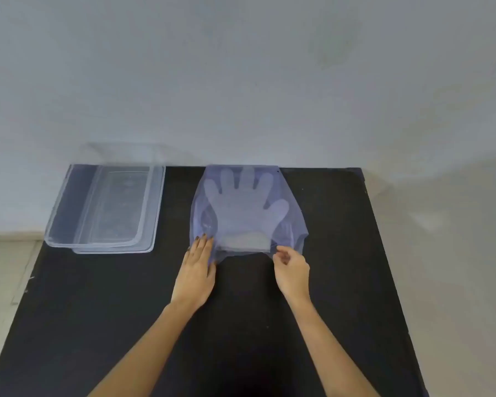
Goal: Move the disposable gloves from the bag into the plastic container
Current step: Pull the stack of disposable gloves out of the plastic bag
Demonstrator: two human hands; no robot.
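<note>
A thin, see-through bluish bag (291,222) lies flat on the black table, its open mouth toward me. Inside it a stack of clear disposable gloves (245,207) shows through, fingers pointing away from me. My left hand (196,270) rests flat on the bag's near left corner, fingers extended on the plastic. My right hand (291,269) pinches the bag's near right edge between thumb and fingers. The clear rectangular plastic container (69,207) sits at the table's far left, apart from both hands.
The black table (98,325) ends at a pale wall behind the bag and container. A clear lid (143,247) seems to lie under or beside the container. Light floor shows past the table's left and right edges.
</note>
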